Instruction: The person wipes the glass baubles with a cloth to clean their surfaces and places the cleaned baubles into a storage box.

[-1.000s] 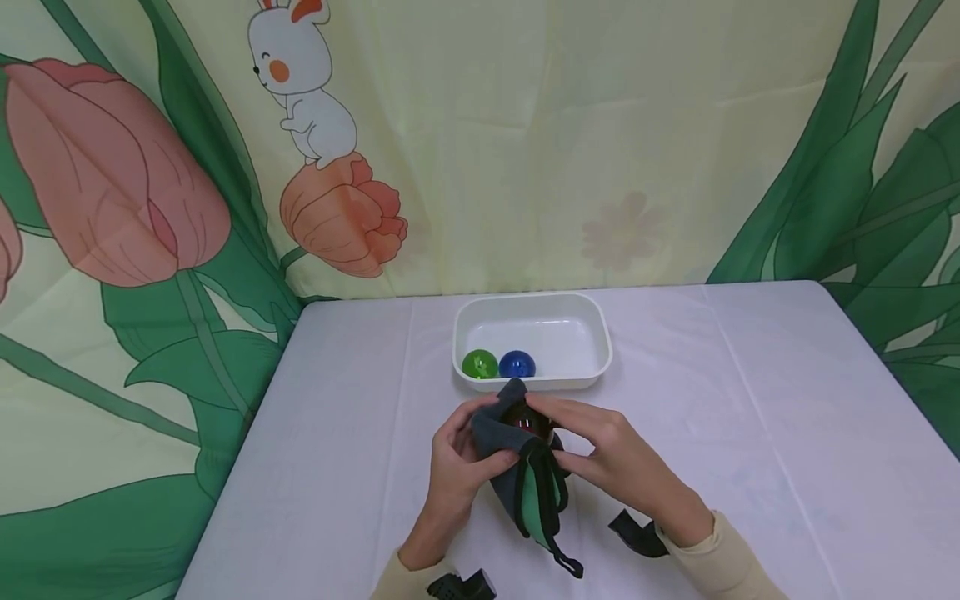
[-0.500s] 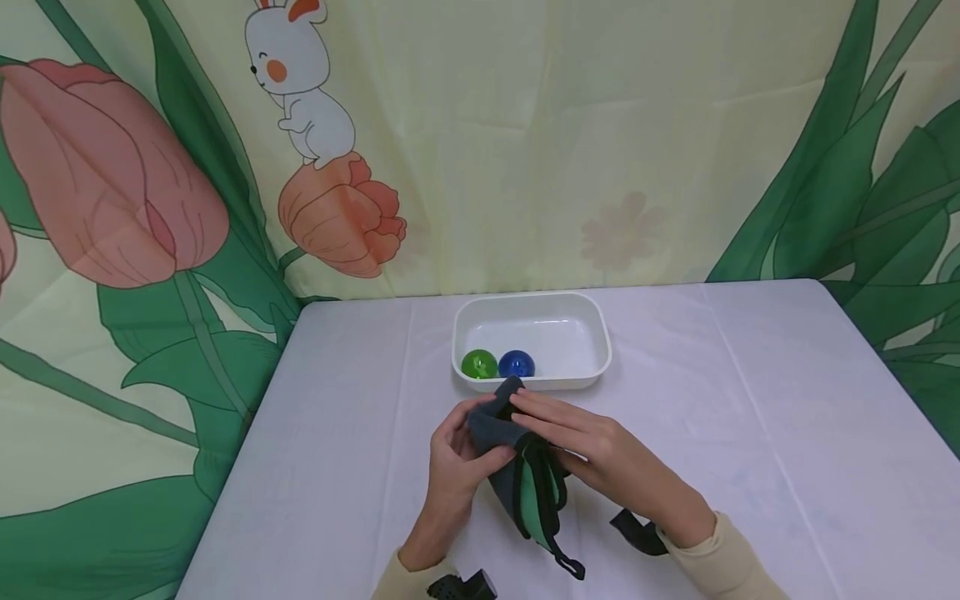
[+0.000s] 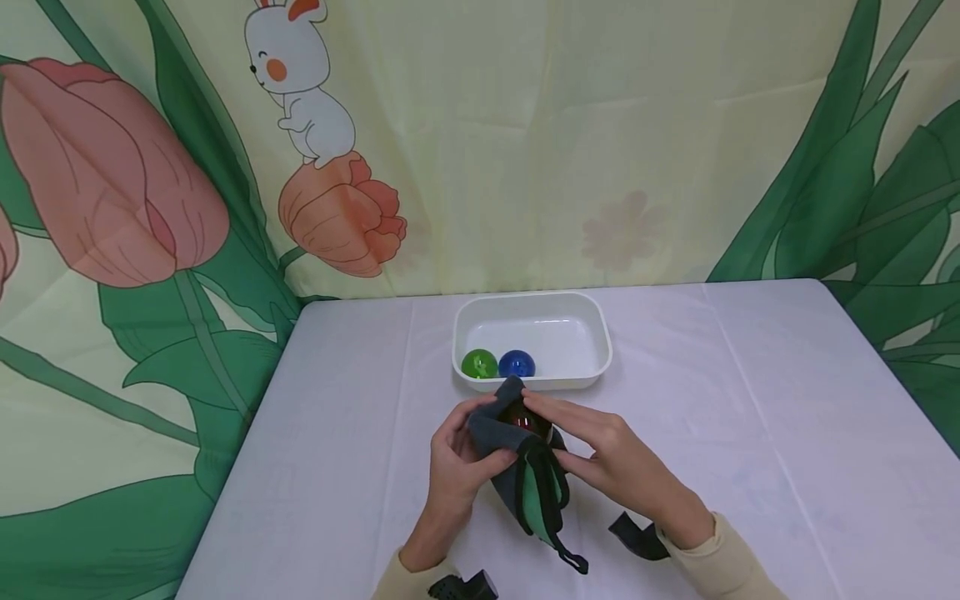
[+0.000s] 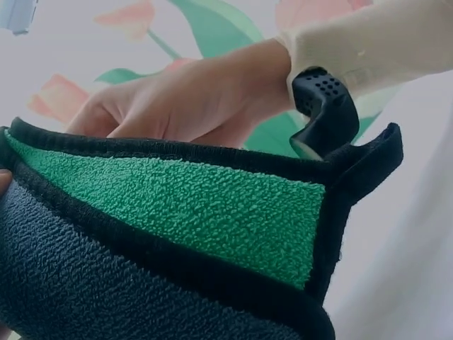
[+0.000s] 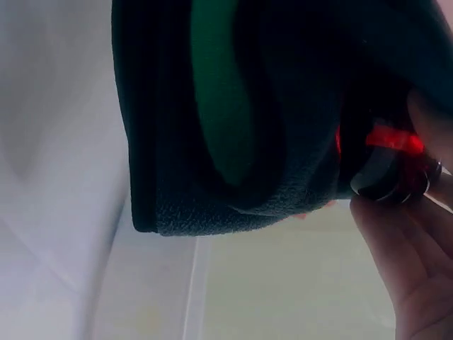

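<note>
My left hand (image 3: 459, 467) grips a folded cleaning cloth (image 3: 491, 435), dark blue-grey outside, green inside, with black edging and a hanging loop. Its thumb lies over the near side of the cloth. Within the folds sits a dark red, glassy ball (image 3: 528, 421), its upper part showing. The fingers and thumb of my right hand (image 3: 618, 450) hold this ball from the right. In the left wrist view the green inner face (image 4: 205, 205) shows between the black edges. Red light glints on the ball (image 5: 396, 152) in the right wrist view; the cloth hides its other side.
Just beyond my hands stands a white rectangular tray (image 3: 572, 382). A green ball (image 3: 480, 364) and a blue ball (image 3: 517, 364) lie in its near left part. White cloth covers the table (image 3: 337, 442), and a patterned curtain (image 3: 487, 150) hangs behind it.
Half a second ago my right fingers lay flatter over the ball and hid it. They have since drawn back to its right side, leaving it visible again. My left hand keeps its place.
</note>
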A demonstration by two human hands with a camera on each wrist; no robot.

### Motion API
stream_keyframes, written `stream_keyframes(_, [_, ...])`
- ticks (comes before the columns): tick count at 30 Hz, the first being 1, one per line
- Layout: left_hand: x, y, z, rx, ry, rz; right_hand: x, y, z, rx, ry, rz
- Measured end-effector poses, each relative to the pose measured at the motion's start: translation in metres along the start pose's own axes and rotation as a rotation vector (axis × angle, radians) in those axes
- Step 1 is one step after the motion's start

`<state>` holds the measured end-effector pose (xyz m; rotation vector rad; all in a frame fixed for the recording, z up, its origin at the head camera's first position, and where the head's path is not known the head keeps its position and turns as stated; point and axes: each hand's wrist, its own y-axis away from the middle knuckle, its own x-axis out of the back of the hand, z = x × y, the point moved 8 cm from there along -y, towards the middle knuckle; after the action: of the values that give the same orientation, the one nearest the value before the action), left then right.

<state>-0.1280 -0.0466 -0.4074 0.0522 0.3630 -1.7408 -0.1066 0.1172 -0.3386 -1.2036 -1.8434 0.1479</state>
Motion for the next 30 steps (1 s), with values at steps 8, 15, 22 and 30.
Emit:
stream_keyframes(8, [0.001,0.0,-0.001,0.026,0.019,0.038,-0.004,-0.001,-0.001,0.022,0.08,-0.03])
stream_keyframes(15, [0.0,0.0,0.0,0.052,0.014,0.027,-0.005,-0.001,-0.01,0.18,0.116,0.001])
stream_keyframes(22, [0.0,0.0,-0.002,0.037,0.022,-0.004,-0.004,-0.002,0.0,0.007,0.1,-0.008])
stream_keyframes(30, [-0.001,0.001,-0.004,0.04,0.029,-0.017,-0.001,-0.002,0.001,-0.037,0.073,0.032])
